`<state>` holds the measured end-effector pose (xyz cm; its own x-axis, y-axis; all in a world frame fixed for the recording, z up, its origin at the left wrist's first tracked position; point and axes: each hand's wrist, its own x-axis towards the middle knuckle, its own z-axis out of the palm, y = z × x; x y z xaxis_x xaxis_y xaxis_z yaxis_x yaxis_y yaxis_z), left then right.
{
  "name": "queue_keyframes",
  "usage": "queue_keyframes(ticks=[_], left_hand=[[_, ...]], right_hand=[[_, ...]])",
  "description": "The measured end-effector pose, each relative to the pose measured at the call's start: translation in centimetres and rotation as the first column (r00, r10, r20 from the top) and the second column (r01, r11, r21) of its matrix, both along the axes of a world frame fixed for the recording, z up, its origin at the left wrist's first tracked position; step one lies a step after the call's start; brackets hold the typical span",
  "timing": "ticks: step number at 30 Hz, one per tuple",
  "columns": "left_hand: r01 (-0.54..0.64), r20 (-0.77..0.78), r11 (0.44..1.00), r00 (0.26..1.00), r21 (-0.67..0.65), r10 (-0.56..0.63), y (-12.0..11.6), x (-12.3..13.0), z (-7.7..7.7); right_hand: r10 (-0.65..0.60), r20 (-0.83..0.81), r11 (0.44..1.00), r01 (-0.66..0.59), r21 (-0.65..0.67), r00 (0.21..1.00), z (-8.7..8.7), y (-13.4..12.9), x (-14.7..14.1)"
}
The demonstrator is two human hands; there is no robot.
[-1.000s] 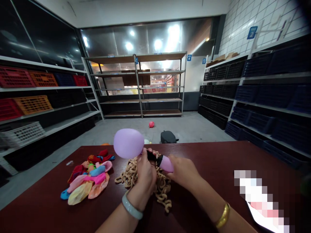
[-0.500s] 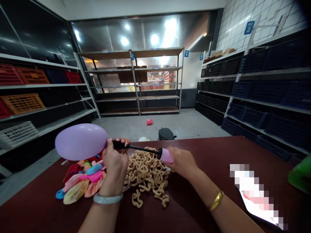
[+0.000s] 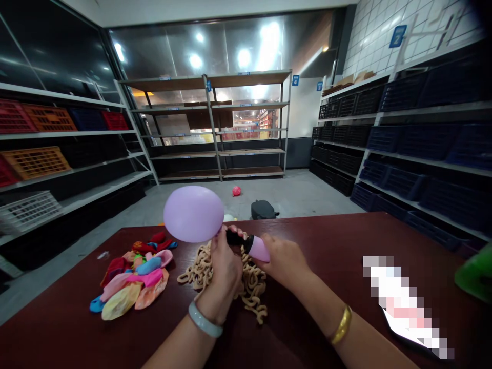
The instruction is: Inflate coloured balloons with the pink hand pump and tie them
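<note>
A purple balloon, blown up, sits on the black end of a hand balloon pump. My left hand is closed around that black end and the balloon's neck. Wrapped round the pump's pink barrel is my right hand. The pump is pushed together, its rod no longer showing between the two parts. Below my hands lies a heap of tan curled pieces, partly hidden by my left hand. To the left rests a pile of limp, colourful balloons.
The dark red table carries a pixelated flat object on the right, near a green thing at the edge. Beyond it, a dark bag and a red ball lie on the floor. Shelves with crates line both sides.
My left hand has moved right toward my right hand, carrying the balloon with it and closing the pump. The right hand has barely moved. More of the limp balloons shows.
</note>
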<state>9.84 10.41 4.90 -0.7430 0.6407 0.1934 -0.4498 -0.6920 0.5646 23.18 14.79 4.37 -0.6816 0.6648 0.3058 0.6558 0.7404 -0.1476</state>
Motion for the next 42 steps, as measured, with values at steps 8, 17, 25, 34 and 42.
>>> queue_keyframes(ticks=[8,17,25,34,42], left_hand=[[0.005,-0.013,1.0,1.0,-0.009,-0.006,-0.5,-0.9,0.8],[-0.208,0.047,0.978,0.977,-0.023,0.209,-1.9,-7.8,2.6],[-0.292,0.05,0.956,0.955,0.022,0.291,-2.2,-9.4,2.6],[-0.055,0.063,0.998,0.996,-0.008,0.056,-0.1,-1.0,-0.6],[0.021,0.071,0.999,0.997,-0.037,-0.018,-0.1,0.7,-0.7]], right_hand=[[0.019,-0.036,1.0,-0.019,-0.01,0.999,0.4,-0.2,-0.2],[0.102,-0.01,0.995,-0.102,-0.009,0.995,-0.2,0.5,0.2],[0.089,0.04,0.996,-0.089,0.003,0.995,-0.1,1.3,1.1],[0.062,0.032,0.998,-0.063,0.025,0.998,0.0,1.0,1.0],[0.05,0.012,0.999,-0.049,-0.017,0.999,0.2,0.0,0.4]])
